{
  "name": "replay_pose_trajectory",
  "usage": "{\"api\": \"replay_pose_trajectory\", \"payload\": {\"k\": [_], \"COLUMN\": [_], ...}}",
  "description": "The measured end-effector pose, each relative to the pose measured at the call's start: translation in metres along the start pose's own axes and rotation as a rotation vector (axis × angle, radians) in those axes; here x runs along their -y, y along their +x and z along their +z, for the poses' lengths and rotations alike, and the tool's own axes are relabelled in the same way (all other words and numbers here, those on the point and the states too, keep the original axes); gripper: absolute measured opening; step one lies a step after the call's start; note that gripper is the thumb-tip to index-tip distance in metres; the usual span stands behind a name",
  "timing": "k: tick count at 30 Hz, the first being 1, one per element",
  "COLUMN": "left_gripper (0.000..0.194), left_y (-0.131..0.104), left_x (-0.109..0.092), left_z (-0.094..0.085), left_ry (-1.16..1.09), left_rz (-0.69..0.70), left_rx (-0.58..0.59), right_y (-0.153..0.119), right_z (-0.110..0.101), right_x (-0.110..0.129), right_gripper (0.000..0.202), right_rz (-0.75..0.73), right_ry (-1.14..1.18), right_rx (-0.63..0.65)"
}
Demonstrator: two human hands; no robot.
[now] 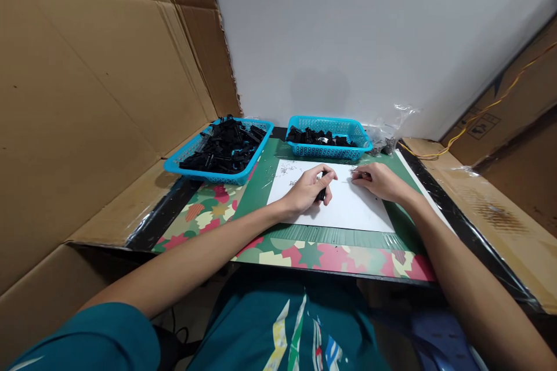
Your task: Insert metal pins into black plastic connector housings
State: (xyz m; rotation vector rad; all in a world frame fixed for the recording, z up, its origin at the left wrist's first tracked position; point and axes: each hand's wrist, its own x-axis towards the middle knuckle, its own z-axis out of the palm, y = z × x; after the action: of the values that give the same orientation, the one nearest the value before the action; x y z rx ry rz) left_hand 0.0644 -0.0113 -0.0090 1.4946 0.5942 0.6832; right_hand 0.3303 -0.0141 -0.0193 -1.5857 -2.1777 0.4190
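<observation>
My left hand (310, 190) is closed around a small black plastic part (321, 192), over the middle of a white sheet of paper (348, 217). Most of that part is hidden by my fingers. To its right, my right hand (375, 181) has thumb and fingertips pinched together, low over the sheet's right side. Whatever sits between those fingertips is too small to make out. A little pile of tiny dark pieces (351, 170) lies beside the right fingertips. More tiny pieces (286, 168) are scattered on the paper's far left corner.
A large blue basket (174, 168) heaped with black plastic parts (224, 148) stands at the left. Behind the paper is a smaller blue basket (324, 152) of black parts. Clear plastic bags (387, 138) sit beside it. Cardboard (87, 69) walls the left side; a yellow wire (461, 133) runs along the right.
</observation>
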Motion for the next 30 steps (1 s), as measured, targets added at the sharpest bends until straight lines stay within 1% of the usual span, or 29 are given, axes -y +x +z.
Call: {"api": "replay_pose_trajectory", "payload": {"k": [2,3,7,9,10,11,14,16,20,23,25,27,30], "left_gripper": [0.033,0.036,0.070,0.080,0.080,0.075,0.046,0.036,0.035,0.034,0.032,0.032,0.031], "left_y": [-0.001,-0.001,-0.002,-0.001,-0.001,0.000,0.001,0.001,0.000,-0.001,0.000,0.000,0.002], "left_x": [-0.002,-0.003,-0.004,-0.004,-0.004,-0.003,-0.001,0.000,0.000,0.001,0.003,0.005,0.006], "left_z": [0.001,0.002,0.003,0.001,0.000,-0.001,-0.005,-0.005,-0.002,-0.001,-0.002,-0.003,-0.003], "left_ry": [0.031,0.040,0.039,0.039,0.049,0.069,0.156,0.206,0.260,0.340,0.400,0.428,0.399], "left_rz": [-0.004,-0.016,-0.046,-0.027,-0.006,0.020,0.091,0.118,0.179,0.199,0.191,0.187,0.210], "left_rx": [-0.020,-0.025,-0.061,-0.100,-0.119,-0.132,-0.140,-0.139,-0.180,-0.202,-0.201,-0.188,-0.143], "right_y": [0.000,0.000,-0.001,-0.002,-0.002,-0.003,-0.005,-0.006,-0.006,-0.005,-0.003,-0.001,-0.001], "right_z": [0.001,0.001,0.000,-0.003,-0.005,-0.007,-0.011,-0.012,-0.008,-0.004,-0.002,0.001,0.003], "right_x": [0.001,0.002,0.007,0.008,0.009,0.009,0.013,0.019,0.036,0.046,0.051,0.054,0.057], "right_gripper": [0.015,0.015,0.018,0.019,0.020,0.021,0.028,0.034,0.042,0.044,0.044,0.045,0.044], "right_rz": [0.001,0.002,-0.007,-0.021,-0.026,-0.028,-0.035,-0.037,-0.026,-0.027,-0.034,-0.041,-0.042], "right_ry": [-0.018,-0.025,0.000,0.034,0.057,0.085,0.237,0.386,0.636,0.731,0.770,0.805,0.843], "right_rx": [0.012,0.019,0.048,0.040,0.027,0.014,0.014,0.041,0.122,0.210,0.246,0.258,0.244]}}
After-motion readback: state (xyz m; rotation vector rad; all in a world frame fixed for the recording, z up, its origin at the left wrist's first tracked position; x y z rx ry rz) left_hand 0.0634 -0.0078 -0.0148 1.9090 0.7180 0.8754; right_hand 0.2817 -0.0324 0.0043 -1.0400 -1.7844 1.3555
